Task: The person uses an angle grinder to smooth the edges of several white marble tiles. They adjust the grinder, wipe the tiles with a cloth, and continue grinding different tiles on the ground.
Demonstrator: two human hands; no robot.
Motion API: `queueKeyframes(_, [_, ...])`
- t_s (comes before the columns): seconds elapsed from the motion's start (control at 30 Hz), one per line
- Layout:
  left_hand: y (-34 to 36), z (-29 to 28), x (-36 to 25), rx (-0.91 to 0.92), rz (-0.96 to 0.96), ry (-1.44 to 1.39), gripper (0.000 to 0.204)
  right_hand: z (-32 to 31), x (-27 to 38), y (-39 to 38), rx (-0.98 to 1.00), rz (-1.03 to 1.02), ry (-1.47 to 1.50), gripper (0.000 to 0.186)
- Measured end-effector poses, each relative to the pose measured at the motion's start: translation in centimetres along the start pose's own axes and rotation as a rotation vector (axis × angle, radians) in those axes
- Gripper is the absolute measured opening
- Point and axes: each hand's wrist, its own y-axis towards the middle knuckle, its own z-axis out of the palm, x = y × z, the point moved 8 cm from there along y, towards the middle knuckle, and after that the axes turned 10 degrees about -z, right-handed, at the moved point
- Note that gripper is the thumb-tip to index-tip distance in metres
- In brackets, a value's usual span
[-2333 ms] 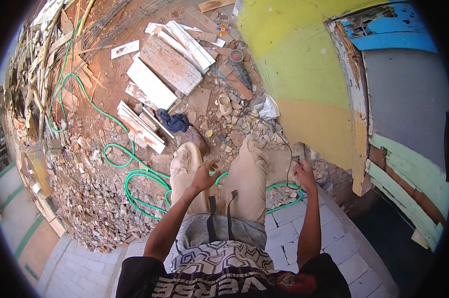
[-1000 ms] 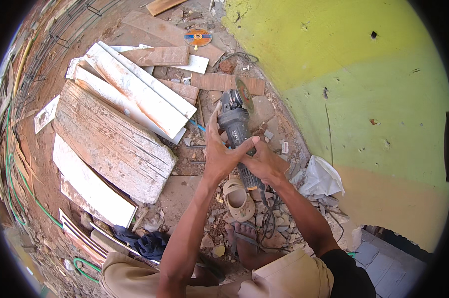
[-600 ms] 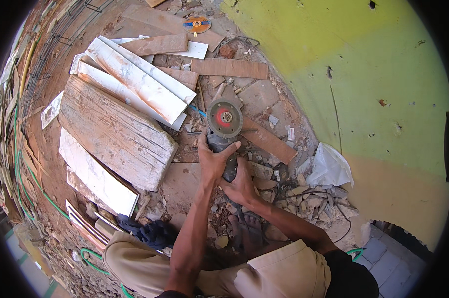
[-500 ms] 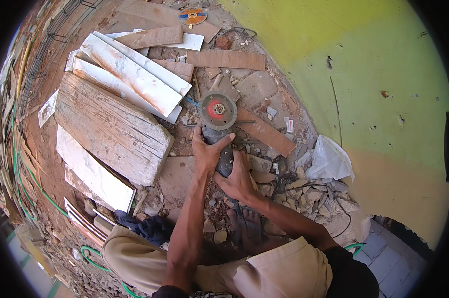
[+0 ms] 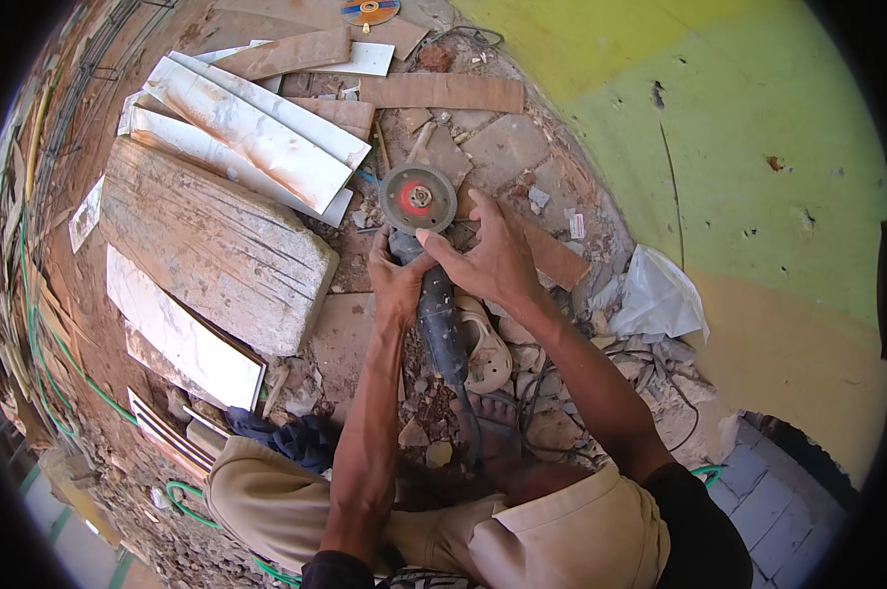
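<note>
A black angle grinder (image 5: 443,334) points away from me, its toothed cutting disc (image 5: 402,194) facing up with a red centre. My left hand (image 5: 397,290) is wrapped round the tool's body just below the disc. My right hand (image 5: 492,250) has moved off the body and is spread, thumb at the disc's lower edge, fingers raised right of it; whether the thumb touches is hard to tell. Under the tool's right side lies a beige clog (image 5: 492,363), partly hidden, and my sandalled foot (image 5: 492,417) is below it among rubble.
A rough slab (image 5: 217,245) and white tile strips (image 5: 247,137) lie left. An orange disc (image 5: 371,12) lies at the top. A painted wall (image 5: 738,167), crumpled white plastic (image 5: 659,294) and dark cable (image 5: 689,393) are right; green hose (image 5: 109,398) runs along the left.
I crouched from standing and took hold of the grinder, then turned its disc upward. In the last half second my right hand let go of the body and moved up beside the disc, spreading its fingers.
</note>
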Motion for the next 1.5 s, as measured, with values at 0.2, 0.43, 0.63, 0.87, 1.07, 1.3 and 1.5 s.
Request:
queueKeyframes(0.2, [0.5, -0.5, 0.7, 0.005, 0.005, 0.068, 0.059, 3.5, 1.4, 4.2, 0.076, -0.05, -0.263, 0.111])
queueKeyframes(0.43, [0.3, 0.0, 0.8, 0.036, -0.01, -0.016, 0.064, 3.2, 0.5, 4.9, 0.13, -0.331, -0.167, 0.116])
queueKeyframes(0.63, [0.6, -0.5, 0.6, -0.009, 0.053, 0.071, 0.057, 3.1, 1.5, 4.4, 0.092, -0.168, -0.162, 0.116])
queueKeyframes(0.87, [0.2, 0.6, 0.1, -0.002, 0.083, 0.089, 0.061, 3.2, -0.2, 6.0, 0.089, -0.279, -0.056, 0.113])
queueKeyframes(1.07, [0.6, 0.4, 0.5, -0.172, 0.089, 0.391, 0.074, 2.7, 0.8, 5.4, 0.014, 0.084, -0.142, 0.105])
queueKeyframes(1.3, [-0.1, 1.3, 0.0, -0.322, 0.101, 0.592, 0.086, 3.3, -0.7, 5.6, -0.094, -0.08, -0.136, 0.093])
queueKeyframes(1.5, [-1.1, 2.0, -1.1, -0.345, 0.097, 0.684, 0.092, 1.9, -1.9, 6.1, -0.106, 0.102, 0.055, 0.087])
